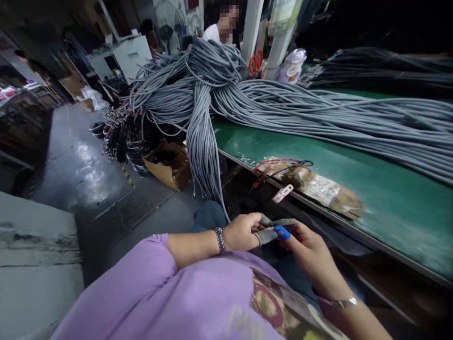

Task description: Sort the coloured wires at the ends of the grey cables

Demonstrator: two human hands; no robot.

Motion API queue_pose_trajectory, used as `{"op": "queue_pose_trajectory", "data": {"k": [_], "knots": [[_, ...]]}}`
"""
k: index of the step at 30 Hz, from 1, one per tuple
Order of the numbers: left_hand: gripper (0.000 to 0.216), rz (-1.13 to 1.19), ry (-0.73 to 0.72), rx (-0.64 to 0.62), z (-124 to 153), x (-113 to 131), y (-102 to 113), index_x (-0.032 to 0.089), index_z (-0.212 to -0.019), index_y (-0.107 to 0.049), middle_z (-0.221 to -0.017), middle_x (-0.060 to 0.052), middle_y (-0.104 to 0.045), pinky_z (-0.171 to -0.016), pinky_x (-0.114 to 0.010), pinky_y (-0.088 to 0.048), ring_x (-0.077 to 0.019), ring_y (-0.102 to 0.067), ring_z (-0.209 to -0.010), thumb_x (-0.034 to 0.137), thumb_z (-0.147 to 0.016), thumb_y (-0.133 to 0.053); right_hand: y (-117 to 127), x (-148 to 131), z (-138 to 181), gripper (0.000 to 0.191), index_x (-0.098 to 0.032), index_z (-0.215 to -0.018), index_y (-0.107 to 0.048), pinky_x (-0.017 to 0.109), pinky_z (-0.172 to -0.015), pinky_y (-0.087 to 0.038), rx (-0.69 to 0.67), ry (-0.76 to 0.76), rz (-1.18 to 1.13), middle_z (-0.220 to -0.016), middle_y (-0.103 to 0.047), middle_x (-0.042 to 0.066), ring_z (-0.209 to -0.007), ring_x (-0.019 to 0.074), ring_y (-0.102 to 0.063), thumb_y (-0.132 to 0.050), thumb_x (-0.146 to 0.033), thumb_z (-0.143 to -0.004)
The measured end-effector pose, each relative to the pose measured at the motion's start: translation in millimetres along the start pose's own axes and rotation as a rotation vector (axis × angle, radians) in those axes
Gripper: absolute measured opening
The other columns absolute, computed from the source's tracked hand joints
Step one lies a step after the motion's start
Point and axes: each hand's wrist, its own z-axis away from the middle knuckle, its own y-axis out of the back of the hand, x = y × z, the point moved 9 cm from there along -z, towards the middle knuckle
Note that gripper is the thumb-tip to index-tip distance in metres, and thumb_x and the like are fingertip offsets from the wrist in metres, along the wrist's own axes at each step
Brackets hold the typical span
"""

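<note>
Grey cable strand, hanging from bundle on desk: left hand and right hand together, pinching it; probably best gripped near its end, with slack.

Low in the view, at 6 o'clock, the left hand and right hand meet over the lap. The left is closed on a cable that drops from the grey bundle at its 12 o'clock. A blue fingertip cap on the right hand touches the left's grey-sleeved fingers; the right's own grip is hidden. The bundle hangs over the edge of the green table, which runs off toward 3 o'clock. A cardboard scrap with red wires lies at the table edge, at 1 o'clock from the hands. A box sits on the floor at 11 o'clock. A person sits far off at 12.
</note>
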Motion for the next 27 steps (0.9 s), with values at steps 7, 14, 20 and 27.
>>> {"op": "queue_pose_trajectory", "data": {"k": [7,14,20,27], "knots": [[0.043,0.088,0.155,-0.017,-3.8,-13.0,0.2,0.016,-0.077,-0.053,-0.06,0.002,-0.06,-0.04,-0.018,-0.037,-0.0077,-0.054,-0.041,0.056,-0.072,-0.068,4.0,19.8,4.0,0.036,-0.019,-0.074,-0.065,0.024,-0.05,-0.041,0.064,-0.174,-0.263,-0.062,-0.059,-0.001,-0.053,0.0112,-0.049,-0.081,-0.048,-0.061],[0.047,0.066,0.388,-0.25,2.8,-27.7,-16.1,0.015,-0.083,-0.053,-0.057,0.0,-0.063,-0.042,-0.018,-0.041,-0.0119,-0.06,-0.044,0.049,-0.061,-0.078,-14.2,-11.1,-0.1,0.027,-0.018,-0.066,-0.067,0.025,-0.054,-0.042,-0.097,0.02,0.004,-0.061,-0.063,0.0,-0.057,0.0131,-0.052,-0.076,-0.044,-0.067],[0.039,0.13,0.315,-0.111,0.3,-18.0,-5.2,0.014,-0.076,-0.055,-0.055,0.0,-0.061,-0.039,-0.018,-0.039,-0.0097,-0.056,-0.041,0.049,-0.067,-0.071,-7.7,-11.1,-6.2,0.032,-0.018,-0.072,-0.067,0.027,-0.055,-0.041,0.013,0.01,-0.061,-0.061,-0.062,0.001,-0.056,0.0134,-0.051,-0.07,-0.05,-0.073],[0.04,0.309,0.297,0.117,-1.2,-15.8,6.8,0.014,-0.075,-0.055,-0.066,-0.004,-0.066,-0.044,-0.02,-0.044,-0.014,-0.063,-0.053,0.048,-0.063,-0.071,-6.8,17.3,-4.6,0.042,-0.018,-0.075,-0.062,0.026,-0.053,-0.042,0.083,-0.075,-0.345,-0.066,-0.058,0.0,-0.052,0.0099,-0.044,-0.06,-0.06,-0.08]]}}
